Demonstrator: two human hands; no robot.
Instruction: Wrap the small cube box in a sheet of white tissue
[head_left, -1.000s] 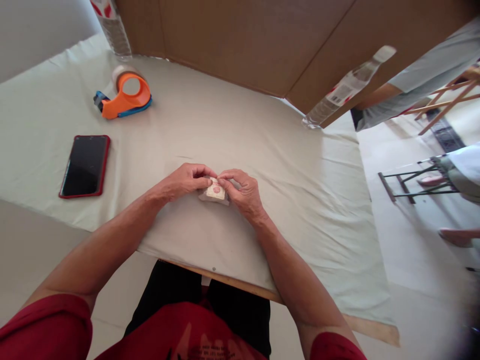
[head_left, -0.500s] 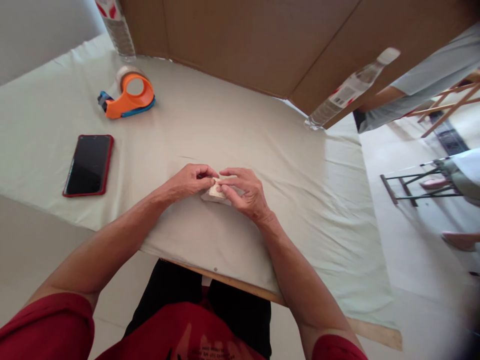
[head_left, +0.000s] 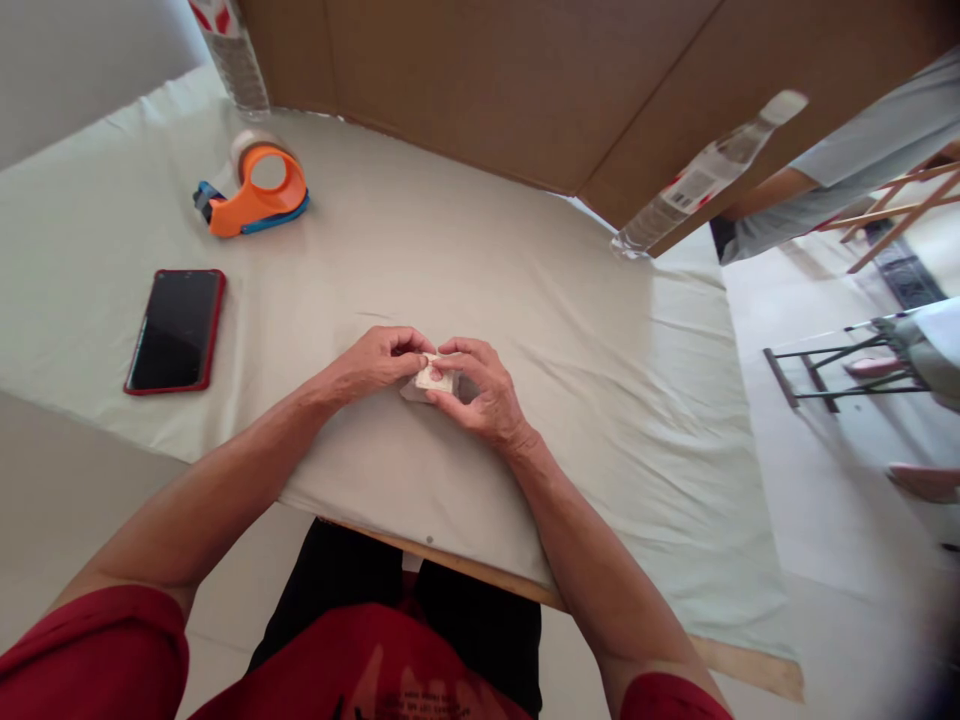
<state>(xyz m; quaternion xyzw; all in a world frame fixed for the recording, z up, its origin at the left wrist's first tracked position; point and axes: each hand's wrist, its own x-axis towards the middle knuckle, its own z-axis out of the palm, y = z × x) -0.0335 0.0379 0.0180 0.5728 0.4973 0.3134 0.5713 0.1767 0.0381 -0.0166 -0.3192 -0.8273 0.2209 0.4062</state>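
Note:
A small white packet [head_left: 433, 379] with a reddish mark sits between both hands near the middle of the cloth-covered table [head_left: 570, 330]. My left hand [head_left: 375, 360] pinches its left edge with curled fingers. My right hand [head_left: 480, 390] grips its right side, fingers bent over the top. Most of the packet is hidden by the fingers.
A phone in a red case [head_left: 176, 330] lies at the left. An orange tape dispenser [head_left: 255, 190] rests at the back left. A big cardboard box [head_left: 525, 80] stands behind, with two plastic bottles [head_left: 697, 180] beside it. Another person's sleeve [head_left: 862, 150] and a stool [head_left: 832, 360] are at the right.
My right hand's fingers have shifted over the packet, covering more of it. The packet stays in the same place on the cloth.

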